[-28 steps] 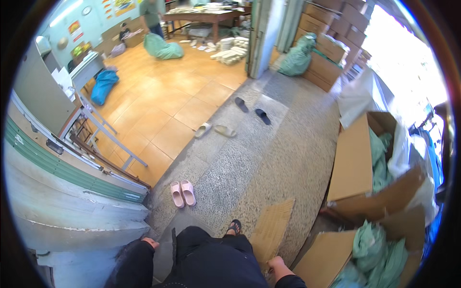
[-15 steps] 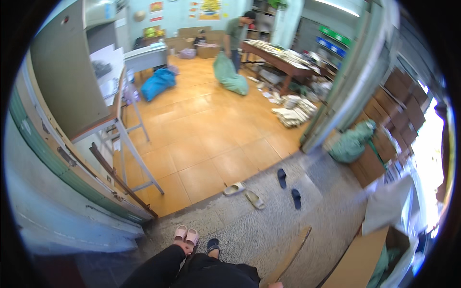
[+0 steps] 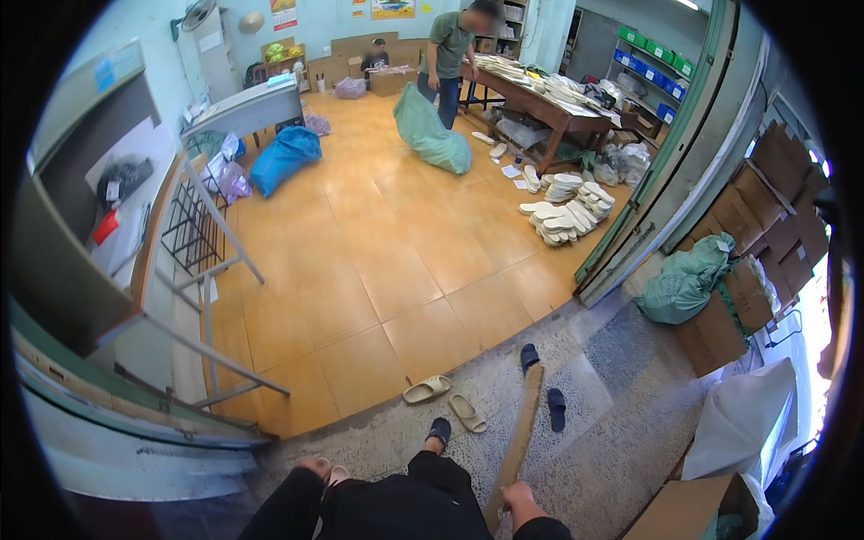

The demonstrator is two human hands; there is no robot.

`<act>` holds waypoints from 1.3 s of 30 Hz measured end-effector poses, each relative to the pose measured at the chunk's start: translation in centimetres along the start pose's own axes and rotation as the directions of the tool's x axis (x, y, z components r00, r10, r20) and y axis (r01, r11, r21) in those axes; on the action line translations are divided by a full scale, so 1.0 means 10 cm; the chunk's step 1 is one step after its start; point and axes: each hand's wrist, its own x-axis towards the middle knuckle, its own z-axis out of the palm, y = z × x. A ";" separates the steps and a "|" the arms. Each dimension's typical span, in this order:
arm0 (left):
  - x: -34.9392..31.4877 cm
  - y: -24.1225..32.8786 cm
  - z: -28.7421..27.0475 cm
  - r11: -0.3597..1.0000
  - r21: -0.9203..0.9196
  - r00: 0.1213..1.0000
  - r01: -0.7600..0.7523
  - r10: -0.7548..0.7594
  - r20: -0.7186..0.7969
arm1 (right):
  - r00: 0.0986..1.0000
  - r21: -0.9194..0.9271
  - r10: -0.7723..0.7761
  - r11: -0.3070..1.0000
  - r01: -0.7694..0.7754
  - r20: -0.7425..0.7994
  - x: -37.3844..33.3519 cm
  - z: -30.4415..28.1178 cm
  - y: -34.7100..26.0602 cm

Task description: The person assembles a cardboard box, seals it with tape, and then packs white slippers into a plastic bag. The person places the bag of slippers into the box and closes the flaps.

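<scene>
Near right, the right hand (image 3: pixel 517 496) grips a long cardboard piece (image 3: pixel 517 441), the left hand (image 3: pixel 317 468) hangs near left beside pink sandals (image 3: pixel 338 474), and far off a co-worker (image 3: pixel 448 54) stands behind a green sack (image 3: pixel 432 135), left of a brown counter (image 3: pixel 533 101) (pale pieces cover its top).

Soles (image 3: pixel 567 216) lie before the surface (image 3: pixel 547 112); a sack (image 3: pixel 432 135) is left of it. Cardboard (image 3: pixel 518 436) is between sandals (image 3: pixel 467 414), left, and slipper (image 3: pixel 557 409), right.
</scene>
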 end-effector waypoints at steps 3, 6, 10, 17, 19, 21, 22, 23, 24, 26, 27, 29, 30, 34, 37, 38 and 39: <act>-0.14 0.00 -0.08 0.994 0.014 0.987 0.108 -0.109 0.122 | 0.989 0.067 -0.039 0.997 0.030 0.143 0.27 -0.62 -0.53; -0.11 0.18 -0.22 0.970 -0.069 0.971 0.233 -0.229 0.062 | 0.986 -0.066 -0.153 0.985 0.157 0.059 0.41 -1.00 -0.85; 0.23 0.87 -0.53 0.991 0.095 0.993 0.097 -0.103 0.059 | 0.971 -0.022 -0.237 0.971 0.237 0.026 0.47 -1.22 -1.12; 1.20 2.33 -1.21 0.983 -0.059 0.979 -0.173 0.178 0.100 | 0.945 0.015 -0.298 0.954 0.299 0.138 0.48 -1.24 -1.28; 1.42 2.60 -1.28 0.973 -0.101 0.967 -0.206 0.219 0.132 | 0.957 0.051 -0.254 0.967 0.249 0.143 0.48 -1.24 -1.20; 1.59 2.75 -1.28 0.924 -0.029 0.920 -0.382 0.383 0.085 | 0.973 0.095 -0.190 0.979 0.178 0.130 0.47 -1.26 -1.11; 1.66 2.79 -1.25 0.898 0.011 0.895 -0.440 0.437 0.087 | 0.985 0.089 -0.137 0.988 0.128 0.108 0.45 -1.27 -1.07; 1.75 2.79 -1.20 0.892 0.038 0.887 -0.450 0.442 0.134 | 0.991 0.083 -0.084 0.994 0.075 0.103 0.44 -1.28 -1.04; 1.85 2.77 -1.14 0.886 0.068 0.877 -0.459 0.440 0.193 | 0.994 0.089 -0.030 0.996 0.021 0.105 0.42 -1.28 -1.02; 2.13 2.64 -1.06 0.862 0.136 0.844 -0.488 0.426 0.327 | 0.999 0.044 -0.048 0.998 0.047 0.018 0.36 -1.28 -1.04; 2.30 2.55 -1.01 0.833 0.182 0.809 -0.523 0.418 0.414 | 1.000 0.050 -0.008 0.999 0.009 -0.020 0.31 -1.25 -1.08; 2.71 2.37 -0.96 0.755 0.198 0.720 -0.625 0.461 0.518 | 0.997 0.196 0.073 0.978 -0.074 0.012 0.21 -1.24 -1.21; 2.94 2.28 -0.98 0.723 0.162 0.674 -0.672 0.506 0.537 | 0.997 0.198 0.042 0.980 -0.030 -0.059 0.12 -1.20 -1.30; 3.75 1.92 -1.42 0.731 0.083 0.662 -0.678 0.557 0.500 | 0.958 0.328 0.274 0.915 -0.234 -0.080 -0.35 -1.00 -1.92; 4.35 1.74 -2.11 0.746 0.109 0.677 -0.657 0.520 0.521 | 0.936 0.361 0.343 0.885 -0.294 -0.078 -0.79 -0.91 -2.60; 4.57 1.70 -2.38 0.770 0.220 0.723 -0.598 0.401 0.562 | 0.929 0.371 0.360 0.877 -0.306 -0.084 -0.92 -0.85 -2.84; 4.81 1.74 -2.58 0.779 0.236 0.733 -0.581 0.375 0.568 | 0.923 0.400 0.377 0.860 -0.317 -0.079 -1.00 -0.82 -3.09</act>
